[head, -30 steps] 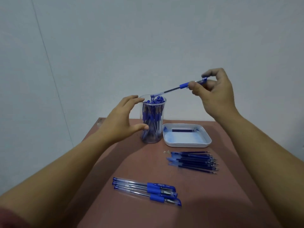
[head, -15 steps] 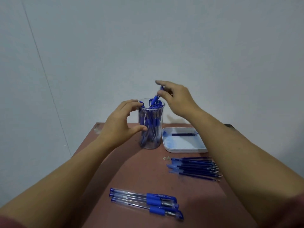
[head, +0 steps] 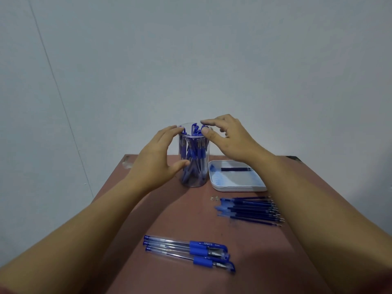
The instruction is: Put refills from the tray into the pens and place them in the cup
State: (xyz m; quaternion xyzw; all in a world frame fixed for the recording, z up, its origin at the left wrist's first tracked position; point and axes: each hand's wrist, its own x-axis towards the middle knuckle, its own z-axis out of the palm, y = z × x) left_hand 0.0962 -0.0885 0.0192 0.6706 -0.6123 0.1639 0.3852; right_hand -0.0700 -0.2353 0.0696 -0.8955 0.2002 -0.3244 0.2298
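cup (head: 194,181): left wall behind left grip (head: 154,162)
tray (head: 233,189): far right corner behind right arm (head: 301,187)
specks (head: 214,198): too small to tell

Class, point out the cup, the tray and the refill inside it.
cup (head: 197,181), head view, clear wall near base
tray (head: 233,179), head view, bare floor
refill (head: 235,169), head view, middle of shaft

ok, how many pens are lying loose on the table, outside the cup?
3, side by side near the table's front edge: the far pen, the middle pen, the near pen, capped ends pointing right. One could hide beneath, though none shows.
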